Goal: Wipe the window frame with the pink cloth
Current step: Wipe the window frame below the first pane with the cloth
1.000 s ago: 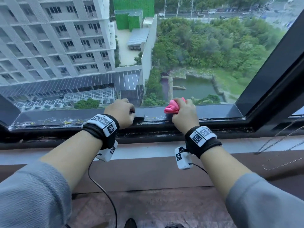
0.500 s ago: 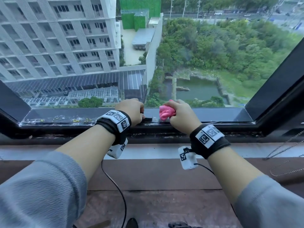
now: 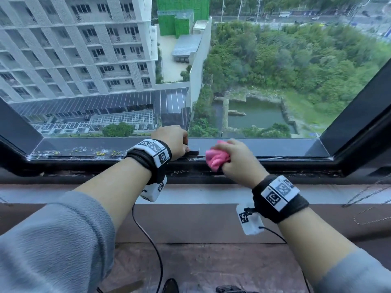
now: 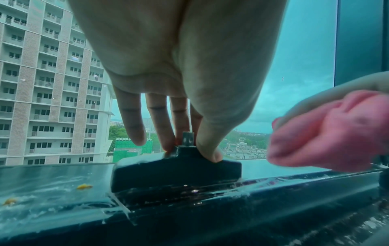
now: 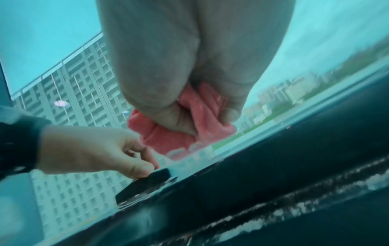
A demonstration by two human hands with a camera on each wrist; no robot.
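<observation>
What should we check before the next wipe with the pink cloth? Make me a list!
1. Pink cloth held firmly in the right hand: ok, fingers curl round it.
2. Cloth touching the window frame: cannot tell.
3. Left hand steady on the black handle: ok, thumb and fingers pinch its top.
4. Path clear to the left: not ok, handle and left hand sit right beside the cloth.
5. Dirt left: not ok, yellow bits and white smears remain.
</observation>
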